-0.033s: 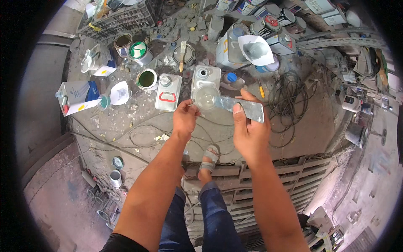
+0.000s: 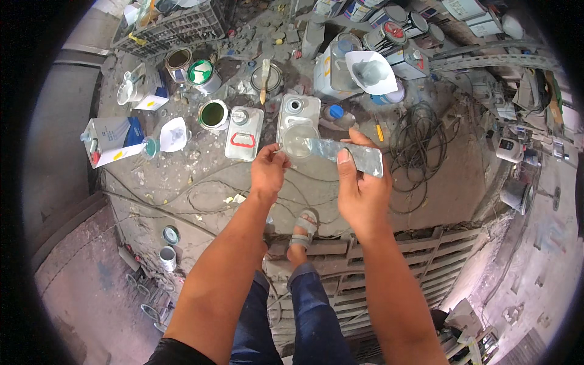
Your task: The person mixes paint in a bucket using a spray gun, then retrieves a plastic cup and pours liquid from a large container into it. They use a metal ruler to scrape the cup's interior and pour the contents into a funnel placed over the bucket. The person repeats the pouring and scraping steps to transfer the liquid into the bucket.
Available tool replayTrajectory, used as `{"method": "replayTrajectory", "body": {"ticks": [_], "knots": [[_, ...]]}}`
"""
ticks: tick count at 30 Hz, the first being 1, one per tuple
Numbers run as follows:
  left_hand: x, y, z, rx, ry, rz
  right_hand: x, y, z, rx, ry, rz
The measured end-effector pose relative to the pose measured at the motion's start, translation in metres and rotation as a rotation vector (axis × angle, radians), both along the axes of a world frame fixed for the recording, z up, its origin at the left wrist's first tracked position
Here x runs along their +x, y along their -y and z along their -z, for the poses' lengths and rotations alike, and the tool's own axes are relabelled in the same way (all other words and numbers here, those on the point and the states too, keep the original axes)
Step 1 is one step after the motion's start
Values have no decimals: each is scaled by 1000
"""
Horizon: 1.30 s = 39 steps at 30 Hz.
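My left hand [image 2: 269, 171] pinches the rim of a clear round plastic cup [image 2: 295, 146] at the centre. My right hand [image 2: 364, 190] grips a flat silvery metal strip [image 2: 366, 161], thumb on top, with the strip's far end over or in the cup. Just beyond the cup stands a metal can [image 2: 307, 112] with an open spout. Left of it is another can [image 2: 242, 143] with a red handle, and an open tin of dark green liquid [image 2: 212, 114]. A bottle with a blue cap [image 2: 336, 112] stands to the right.
More tins [image 2: 204, 76], a brush [image 2: 265, 82], a black plastic crate [image 2: 170, 30] and a white cone on a large can [image 2: 369, 73] lie beyond. Coiled cable [image 2: 413, 152] and a yellow tool [image 2: 378, 131] are at right. Slatted wood [image 2: 389, 255] lies near my sandalled foot [image 2: 301, 231].
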State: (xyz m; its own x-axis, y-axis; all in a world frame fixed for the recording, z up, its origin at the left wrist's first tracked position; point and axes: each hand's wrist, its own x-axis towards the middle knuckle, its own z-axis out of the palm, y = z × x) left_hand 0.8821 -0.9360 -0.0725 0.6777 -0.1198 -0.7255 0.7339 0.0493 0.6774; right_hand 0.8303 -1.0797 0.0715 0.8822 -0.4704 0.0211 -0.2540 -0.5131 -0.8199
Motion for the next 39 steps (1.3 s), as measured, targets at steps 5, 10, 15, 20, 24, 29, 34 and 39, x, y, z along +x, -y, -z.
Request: {"method": "replayTrajectory", "body": {"ticks": [5, 10, 15, 20, 24, 29, 34, 39], "knots": [[-1, -2, 3, -12, 5, 17, 2, -8, -10, 106, 41, 122], [-1, -4, 7, 19, 10, 47, 3, -4, -42, 176, 106, 202], [-2, -4, 8, 20, 0, 39, -3, 3, -60, 204, 118, 250], [0, -2, 2, 32, -2, 40, -10, 10, -74, 184, 169, 258], [-3, 0, -11, 72, -40, 7, -13, 8, -90, 206, 178, 301], [-24, -29, -15, 134, -1, -8, -19, 11, -101, 224, 187, 339], [-100, -114, 1, 261, -6, 280, -26, 18, -109, 334, 172, 376], [-228, -230, -9, 641, 508, 958, -35, 29, -108, 411, 168, 438]]}}
